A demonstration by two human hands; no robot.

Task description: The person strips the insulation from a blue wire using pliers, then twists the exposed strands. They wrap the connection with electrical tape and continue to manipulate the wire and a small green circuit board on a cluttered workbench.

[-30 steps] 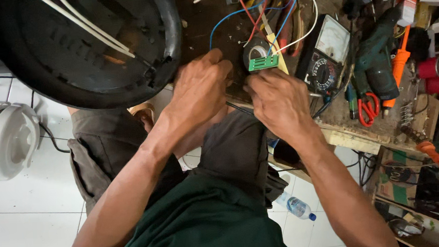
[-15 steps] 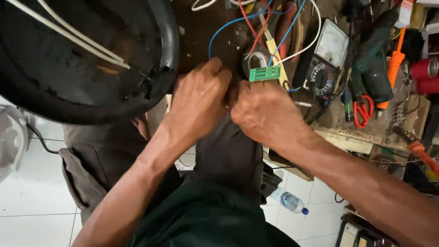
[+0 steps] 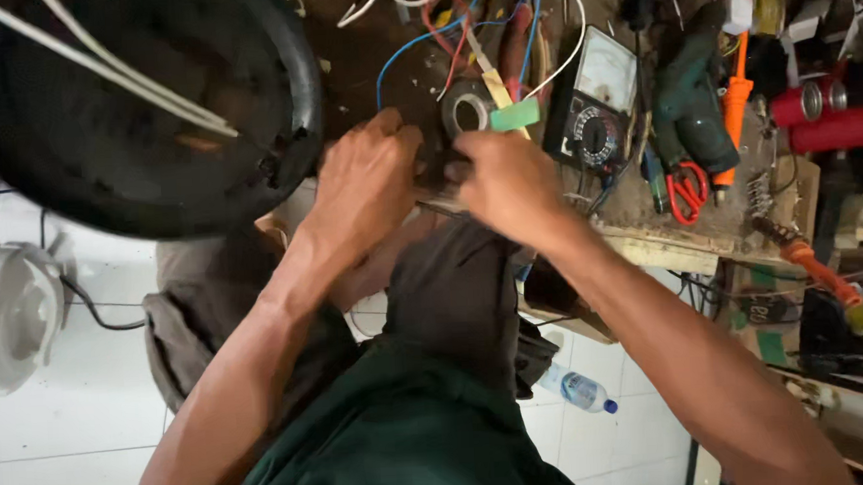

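Two hands meet at the near edge of the cluttered surface (image 3: 668, 245), knuckles up, almost touching. Packages and labels first: a small green tag-like piece (image 3: 514, 116) sits just above the right hand (image 3: 507, 181), a flat slanted rectangle, its long axis running left-low to right-high. Behind it, a pale strip (image 3: 486, 70) angles up toward the tangle of blue, red and white wires (image 3: 459, 24). Far right, two red cylinders (image 3: 828, 113) lie on their sides, and an orange-handled tool (image 3: 735, 108) stands lengthwise up the frame. Down on the white tiled floor, a clear plastic bottle (image 3: 577, 390) with a blue cap lies on its side.

Now the grip: the left hand (image 3: 367, 182) is curled, fingers bent down at the edge beside a roll of dark tape (image 3: 466, 111). The right hand is closed too, fingers folded under; what either one pinches is hidden beneath them, so I cannot tell. An analogue meter (image 3: 597, 106) lies just right of the right hand, red-handled scissors (image 3: 687, 188) beyond it. A big black round shell (image 3: 132, 160) fills the upper left.
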